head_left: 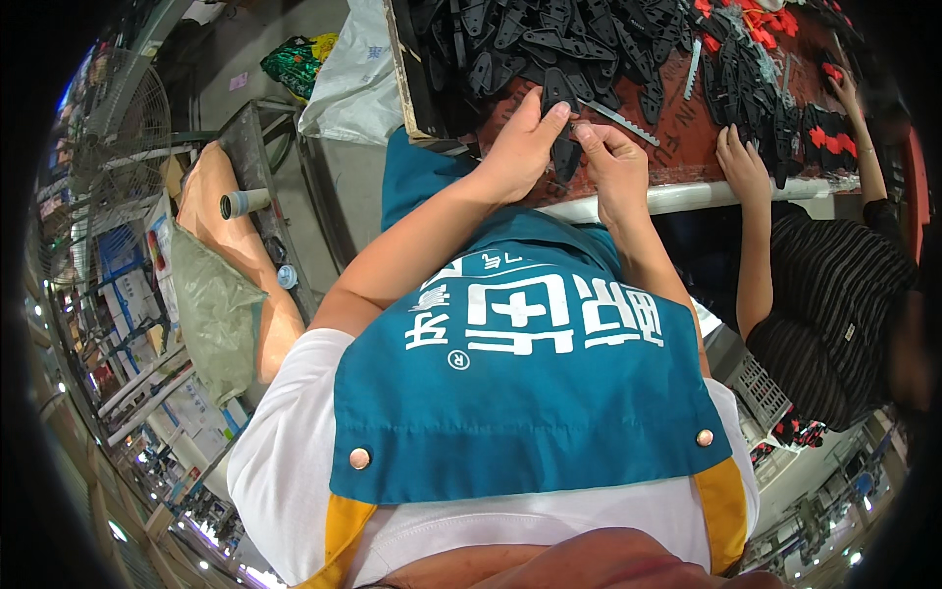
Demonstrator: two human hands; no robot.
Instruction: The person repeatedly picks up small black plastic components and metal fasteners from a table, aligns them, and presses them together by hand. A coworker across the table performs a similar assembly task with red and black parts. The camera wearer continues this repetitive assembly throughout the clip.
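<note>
Over the near edge of a reddish-brown worktable (677, 137), my left hand (520, 152) grips a long black plastic part (564, 157) with a tapered end. Its thumb lies across the part's middle. Beside it my right hand (616, 167) is closed in a pinch against the part's right side. Whatever sits between those fingertips is too small to make out. Just beyond my right hand lies a grey toothed strip (623, 123). A heap of similar black plastic parts (549, 39) covers the table's far side.
To my right, a person in a striped dark top works with one hand (743, 167) at the table edge and the other (841, 90) near red pieces (834, 140). White sacking (348, 83) and a cardboard sheet (211, 196) are on the left. A fan (128, 128) stands farther left.
</note>
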